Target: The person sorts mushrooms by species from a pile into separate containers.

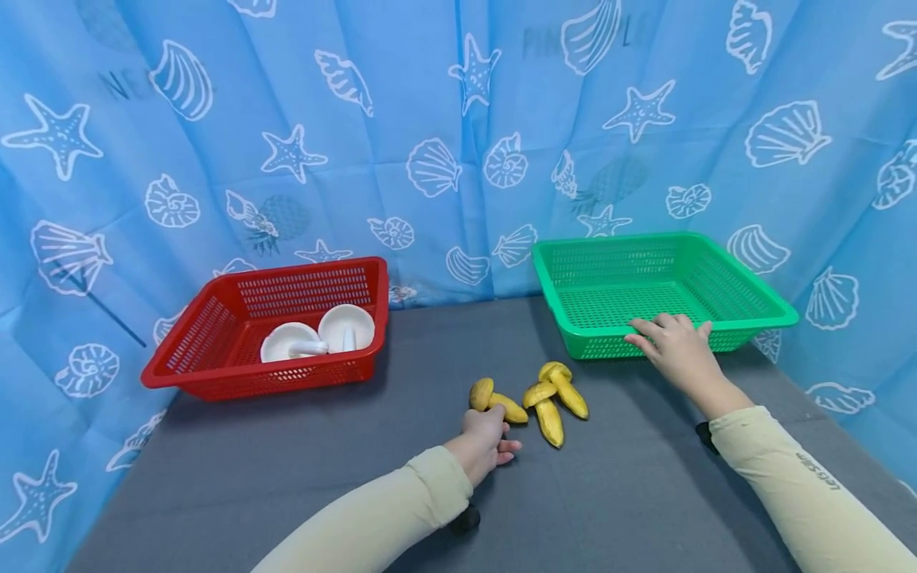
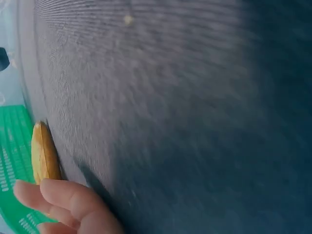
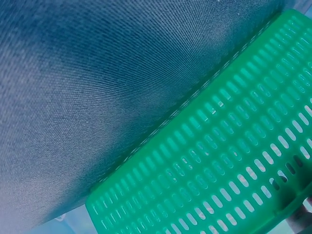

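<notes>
Yellow mushroom (image 1: 513, 410), 1 of 3 laid on the table (image 1: 286, 446), overlapped by left hand (image 1: 487, 439); whether pinched cannot be told. Right hand (image 1: 684, 352): fingers (image 1: 646, 327) spread at near rim of green basket (image 1: 602, 347).

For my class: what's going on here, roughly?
A person's left hand is at the leftmost yellow mushroom; whether it is pinched is unclear. The right hand is at the near rim of the green basket. Two more yellow mushrooms lie on the grey cloth, and the red basket holds two white objects.
</notes>
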{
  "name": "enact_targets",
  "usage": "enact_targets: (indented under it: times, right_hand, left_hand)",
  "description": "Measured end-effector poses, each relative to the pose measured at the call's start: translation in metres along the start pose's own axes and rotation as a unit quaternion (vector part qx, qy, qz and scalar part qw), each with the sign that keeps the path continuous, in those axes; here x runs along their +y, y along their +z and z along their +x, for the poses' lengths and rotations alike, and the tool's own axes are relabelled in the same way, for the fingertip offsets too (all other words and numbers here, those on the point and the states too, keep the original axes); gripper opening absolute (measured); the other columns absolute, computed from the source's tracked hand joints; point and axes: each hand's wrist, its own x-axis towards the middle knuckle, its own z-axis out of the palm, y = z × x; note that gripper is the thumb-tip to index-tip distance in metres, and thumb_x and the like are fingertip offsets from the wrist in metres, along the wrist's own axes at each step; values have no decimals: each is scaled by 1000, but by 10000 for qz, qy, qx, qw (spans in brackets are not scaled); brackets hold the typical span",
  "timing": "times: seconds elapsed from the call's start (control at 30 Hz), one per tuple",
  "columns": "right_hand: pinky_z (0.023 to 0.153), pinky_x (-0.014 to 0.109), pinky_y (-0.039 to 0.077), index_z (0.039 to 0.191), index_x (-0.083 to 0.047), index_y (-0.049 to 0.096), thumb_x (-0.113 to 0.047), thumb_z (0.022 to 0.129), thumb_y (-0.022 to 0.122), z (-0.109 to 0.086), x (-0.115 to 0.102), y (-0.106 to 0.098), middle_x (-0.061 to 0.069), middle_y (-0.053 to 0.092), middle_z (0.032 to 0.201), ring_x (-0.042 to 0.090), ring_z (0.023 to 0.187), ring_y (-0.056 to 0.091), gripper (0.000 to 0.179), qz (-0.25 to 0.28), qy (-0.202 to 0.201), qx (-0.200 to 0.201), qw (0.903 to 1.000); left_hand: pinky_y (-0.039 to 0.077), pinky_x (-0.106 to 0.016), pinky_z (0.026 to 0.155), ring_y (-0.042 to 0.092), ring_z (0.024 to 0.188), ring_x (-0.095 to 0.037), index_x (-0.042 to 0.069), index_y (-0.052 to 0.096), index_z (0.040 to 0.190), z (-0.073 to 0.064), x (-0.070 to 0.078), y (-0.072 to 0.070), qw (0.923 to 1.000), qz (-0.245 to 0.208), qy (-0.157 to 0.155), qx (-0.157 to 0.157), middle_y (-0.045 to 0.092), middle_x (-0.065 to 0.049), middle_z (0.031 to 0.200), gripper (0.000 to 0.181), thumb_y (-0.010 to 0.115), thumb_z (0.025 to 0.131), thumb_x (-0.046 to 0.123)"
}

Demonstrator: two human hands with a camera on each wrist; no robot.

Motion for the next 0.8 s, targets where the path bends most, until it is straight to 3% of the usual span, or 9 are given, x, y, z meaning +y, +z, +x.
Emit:
enact_targets:
  times: [0.17,0.37,0.57,0.8]
  right_hand:
    - [88,85,16,119,-2,65,-30,95,61,0,0,0,27,58,105,52,103,49,37,21,-6,17,10000]
    - [88,85,16,119,-2,65,-28,95,63,0,2,0,27,58,104,51,102,50,36,-16,-18,41,10000]
    - [88,85,16,120,-2,65,-28,94,63,-1,0,-1,27,58,105,51,103,49,36,8,25,-52,10000]
    - [89,85,14,120,-2,65,-23,92,66,0,-2,0,27,58,106,51,105,48,35,56,58,-67,9999]
  left_hand:
    - [44,-18,40,55,43,-7,-1,55,93,1,4,-13,9988,171,367,-271,61,-6,75,16,49,92,14]
    - [52,-21,48,70,67,-15,-6,55,122,4,18,-28,9915,244,998,-803,69,-14,107,35,51,94,14]
    - [56,-24,57,71,90,-24,-9,53,121,6,33,-39,9901,155,1232,-661,68,-20,110,32,50,95,9]
    - [57,-25,64,66,85,-23,-9,48,123,12,43,-45,9879,-214,1417,-593,63,-19,105,32,48,97,8]
